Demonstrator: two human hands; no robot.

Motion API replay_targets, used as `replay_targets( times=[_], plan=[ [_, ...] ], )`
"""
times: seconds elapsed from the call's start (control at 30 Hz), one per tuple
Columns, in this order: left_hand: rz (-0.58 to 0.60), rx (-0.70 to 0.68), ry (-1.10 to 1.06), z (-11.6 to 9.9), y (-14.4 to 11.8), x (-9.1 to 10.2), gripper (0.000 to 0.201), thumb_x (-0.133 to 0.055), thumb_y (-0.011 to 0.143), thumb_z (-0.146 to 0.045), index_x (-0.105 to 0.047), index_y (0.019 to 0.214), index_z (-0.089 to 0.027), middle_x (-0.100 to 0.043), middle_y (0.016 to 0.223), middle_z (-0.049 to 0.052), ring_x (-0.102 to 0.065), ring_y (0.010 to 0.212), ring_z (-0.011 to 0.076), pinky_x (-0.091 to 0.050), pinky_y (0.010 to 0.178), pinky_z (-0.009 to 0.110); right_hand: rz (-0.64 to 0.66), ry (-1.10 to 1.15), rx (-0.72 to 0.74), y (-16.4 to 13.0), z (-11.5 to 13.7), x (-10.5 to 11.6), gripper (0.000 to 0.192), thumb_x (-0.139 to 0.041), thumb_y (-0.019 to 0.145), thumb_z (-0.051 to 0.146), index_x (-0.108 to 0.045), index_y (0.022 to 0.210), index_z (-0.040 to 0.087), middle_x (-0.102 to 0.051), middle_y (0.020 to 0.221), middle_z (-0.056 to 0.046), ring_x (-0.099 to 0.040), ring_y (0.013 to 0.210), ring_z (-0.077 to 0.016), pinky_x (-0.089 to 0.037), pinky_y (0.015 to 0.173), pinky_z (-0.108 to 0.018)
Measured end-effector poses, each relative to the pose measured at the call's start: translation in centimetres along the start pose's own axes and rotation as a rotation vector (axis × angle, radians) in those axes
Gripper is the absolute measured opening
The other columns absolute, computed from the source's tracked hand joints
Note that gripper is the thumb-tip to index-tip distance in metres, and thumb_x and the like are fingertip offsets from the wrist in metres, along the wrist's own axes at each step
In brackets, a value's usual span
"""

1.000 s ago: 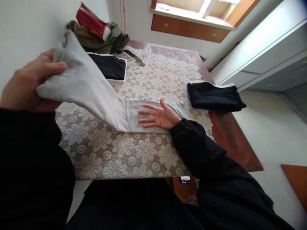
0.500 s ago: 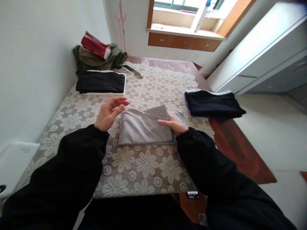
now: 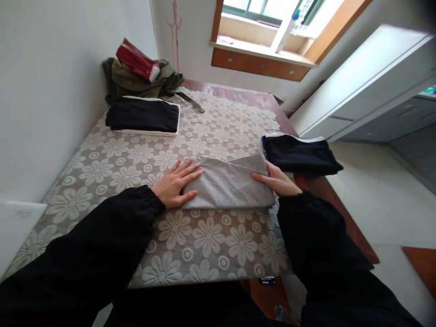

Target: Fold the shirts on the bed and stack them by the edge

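Note:
A folded grey garment (image 3: 228, 184) lies flat on the flower-patterned lace tablecloth (image 3: 207, 234) in front of me. My left hand (image 3: 177, 182) rests flat on its left end, fingers spread and holding nothing. At the right end, my right hand (image 3: 277, 178) grips the folded edge, thumb on top and the other fingers tucked partly out of sight beneath the cloth. Whether the garment is a shirt or trousers cannot be made out.
Dark folded clothes (image 3: 143, 114) lie at the back left, and another dark folded pile (image 3: 299, 154) sits at the table's right edge. Behind the left pile are an olive bag (image 3: 170, 75) and a red packet (image 3: 136, 60). A white object (image 3: 20, 227) stands at the left.
My left hand has come down from the air onto the garment's left end. My right hand and the garment's right end have shifted to the right, and the garment lies flatter.

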State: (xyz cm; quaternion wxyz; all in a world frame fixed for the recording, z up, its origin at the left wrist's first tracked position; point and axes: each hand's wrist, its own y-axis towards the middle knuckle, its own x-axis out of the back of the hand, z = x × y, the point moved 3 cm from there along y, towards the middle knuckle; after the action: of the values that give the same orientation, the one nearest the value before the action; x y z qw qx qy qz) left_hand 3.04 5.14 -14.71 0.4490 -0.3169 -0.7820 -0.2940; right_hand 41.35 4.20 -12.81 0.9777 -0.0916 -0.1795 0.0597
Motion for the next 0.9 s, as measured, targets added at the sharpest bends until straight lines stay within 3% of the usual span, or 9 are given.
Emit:
replay_targets(
  times=[0.23,0.43,0.57,0.7,0.77,0.83,0.9],
  plan=[
    [0.063,0.061,0.115,-0.6,0.2,-0.1,0.069,-0.047,0.107,-0.055,-0.045,0.168,-0.023,-0.031,0.181,0.006,-0.016,0.171,0.0308,-0.006,0.141,0.059,-0.015,-0.167,0.082,-0.3,-1.0,0.5,0.059,-0.083,0.084,0.055,-0.065,0.129,0.023,-0.078,0.13,-0.011,-0.072,0.124,-0.0376,-0.058,0.113,-0.058],
    [0.073,0.041,0.096,-0.3,0.2,-0.5,0.073,-0.044,0.107,-0.063,-0.043,0.169,-0.024,-0.03,0.181,0.006,-0.014,0.171,0.033,-0.005,0.14,0.061,-0.12,-0.519,0.116,-0.6,-1.0,0.7,0.053,-0.074,0.088,0.046,-0.064,0.133,0.019,-0.077,0.133,-0.015,-0.073,0.123,-0.0363,-0.055,0.114,-0.052],
    [0.071,0.04,0.107,-0.2,0.1,-0.7,0.075,-0.044,0.107,-0.067,-0.043,0.17,-0.026,-0.029,0.182,0.006,-0.011,0.172,0.0345,-0.003,0.14,0.062,-0.189,-0.797,-0.01,-1.4,-1.2,0.1,0.064,-0.067,0.095,0.054,-0.058,0.148,0.02,-0.076,0.135,-0.017,-0.072,0.126,-0.0405,-0.057,0.109,-0.053],
    [0.056,0.066,0.111,-0.2,0.0,-0.8,0.083,-0.041,0.106,-0.072,-0.036,0.173,-0.024,-0.025,0.183,0.007,-0.007,0.172,0.0348,-0.003,0.14,0.06,-0.256,-1.029,-0.168,-2.6,-1.1,-0.2,0.082,-0.057,0.102,0.066,-0.042,0.165,0.016,-0.074,0.136,-0.023,-0.071,0.125,-0.0453,-0.056,0.106,-0.056],
    [0.027,0.124,0.105,0.0,0.0,-0.8,0.088,-0.037,0.106,-0.074,-0.028,0.175,-0.019,-0.022,0.184,0.009,-0.006,0.172,0.0345,-0.004,0.14,0.059,-0.233,-1.061,-0.171,-3.0,-0.9,-0.4,0.078,-0.051,0.104,0.07,-0.05,0.159,0.014,-0.069,0.142,-0.024,-0.069,0.129,-0.0433,-0.054,0.11,-0.053],
    [-0.012,0.211,0.104,0.4,-0.2,-0.8,0.088,-0.029,0.108,-0.071,-0.024,0.176,-0.015,-0.02,0.184,0.012,-0.006,0.172,0.0341,-0.005,0.14,0.058,-0.198,-1.079,-0.184,-3.4,-0.8,-0.5,0.072,-0.049,0.103,0.076,-0.067,0.138,0.016,-0.068,0.14,-0.023,-0.067,0.13,-0.043,-0.054,0.11,-0.053],
    [-0.043,0.277,0.115,0.7,-0.4,-0.9,0.086,-0.025,0.11,-0.068,-0.022,0.176,-0.014,-0.019,0.184,0.014,-0.007,0.172,0.0343,-0.006,0.14,0.058,-0.173,-1.094,-0.191,-3.6,-0.9,-0.6,0.069,-0.049,0.1,0.083,-0.073,0.117,0.02,-0.068,0.13,-0.022,-0.068,0.125,-0.0436,-0.055,0.108,-0.055]
  ],
)
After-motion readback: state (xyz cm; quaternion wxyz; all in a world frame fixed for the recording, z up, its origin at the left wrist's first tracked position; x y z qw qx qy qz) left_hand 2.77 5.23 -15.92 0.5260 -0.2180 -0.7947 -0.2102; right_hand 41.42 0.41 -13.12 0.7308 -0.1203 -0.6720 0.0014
